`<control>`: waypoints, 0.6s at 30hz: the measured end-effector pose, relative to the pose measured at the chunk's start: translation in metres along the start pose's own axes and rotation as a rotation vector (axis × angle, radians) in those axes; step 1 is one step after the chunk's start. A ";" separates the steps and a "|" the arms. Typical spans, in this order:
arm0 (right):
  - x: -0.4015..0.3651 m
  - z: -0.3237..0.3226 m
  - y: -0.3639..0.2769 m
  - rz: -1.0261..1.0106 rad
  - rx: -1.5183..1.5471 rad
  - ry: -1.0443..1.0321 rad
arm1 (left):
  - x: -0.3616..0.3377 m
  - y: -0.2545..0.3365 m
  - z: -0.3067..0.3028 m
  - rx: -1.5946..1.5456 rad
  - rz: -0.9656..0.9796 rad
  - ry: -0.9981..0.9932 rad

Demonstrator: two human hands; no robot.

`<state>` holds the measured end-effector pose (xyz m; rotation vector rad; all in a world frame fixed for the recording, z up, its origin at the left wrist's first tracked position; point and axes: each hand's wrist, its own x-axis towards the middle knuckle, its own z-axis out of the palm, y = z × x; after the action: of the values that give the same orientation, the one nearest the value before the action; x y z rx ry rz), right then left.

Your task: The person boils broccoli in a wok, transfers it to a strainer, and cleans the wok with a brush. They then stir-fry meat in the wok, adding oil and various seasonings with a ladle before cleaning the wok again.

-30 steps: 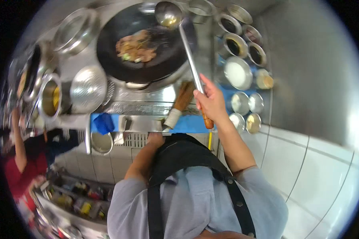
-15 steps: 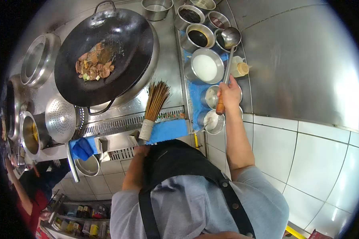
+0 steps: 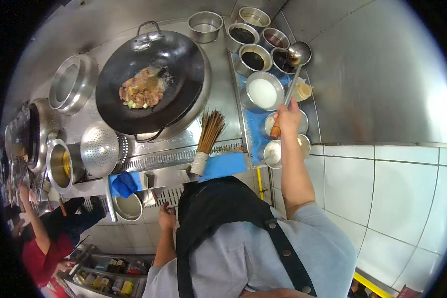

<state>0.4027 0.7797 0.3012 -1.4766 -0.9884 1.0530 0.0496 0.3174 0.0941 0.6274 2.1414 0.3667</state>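
Note:
My right hand [image 3: 289,119] is closed around the handle of a long ladle [image 3: 294,82], whose wooden end sticks out below the fingers. The ladle's bowl is over the rim of a metal pot of dark liquid [image 3: 282,60], with a brownish patch on the metal. Below the counter's front edge, beside the black apron [image 3: 208,198], hangs my left hand [image 3: 167,216]; its fingers are loosely bent and appear to hold nothing. A black wok [image 3: 179,74] on the stove contains browned meat slices [image 3: 143,89] and pale green pieces.
A pot of white liquid [image 3: 263,93] and a squeeze bottle [image 3: 303,91] flank the ladle. A bamboo wok brush [image 3: 208,139], blue cloth [image 3: 124,184] and perforated strainer [image 3: 99,149] lie along the front edge. Another person's arm [image 3: 35,223] is at left; a metal wall [image 3: 372,79] stands right.
The view has shifted, so the stove appears farther right and lower. My left hand has dropped back from the counter edge. The ladle's bowl has tilted, still near the sauce pots.

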 end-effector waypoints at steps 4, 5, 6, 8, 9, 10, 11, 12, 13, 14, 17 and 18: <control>-0.016 0.010 -0.002 -0.064 -0.046 -0.019 | -0.026 0.026 -0.059 0.000 0.396 0.146; -0.020 0.013 -0.002 -0.069 -0.050 -0.025 | -0.030 0.042 -0.071 0.040 0.471 0.175; -0.026 0.011 -0.002 -0.064 -0.044 -0.035 | -0.028 0.049 -0.078 0.018 0.529 0.212; -0.040 0.013 0.001 -0.007 0.074 -0.085 | -0.027 0.070 -0.093 -0.011 0.657 0.289; -0.059 0.015 -0.005 -0.002 0.157 -0.148 | -0.029 0.086 -0.103 -0.016 0.722 0.335; -0.088 0.016 -0.018 0.013 0.237 -0.218 | -0.033 0.100 -0.113 -0.073 0.760 0.356; -0.112 0.021 -0.030 0.046 0.244 -0.303 | -0.037 0.112 -0.122 -0.131 0.799 0.382; -0.133 0.026 -0.040 0.071 0.251 -0.376 | -0.043 0.126 -0.136 -0.135 0.831 0.393; -0.149 0.033 -0.045 0.089 0.192 -0.431 | -0.047 0.139 -0.147 -0.142 0.879 0.394; -0.155 0.046 -0.049 0.086 0.195 -0.455 | -0.050 0.148 -0.156 -0.145 0.868 0.416; -0.163 0.085 -0.049 0.130 0.042 -0.694 | -0.047 0.159 -0.170 -0.218 0.930 0.447; -0.158 0.108 -0.041 0.124 0.046 -0.692 | -0.047 0.160 -0.175 -0.216 0.937 0.449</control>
<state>0.2526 0.6640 0.3498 -1.1543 -1.3401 1.7261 -0.0181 0.4177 0.3030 1.5099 2.0258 1.3229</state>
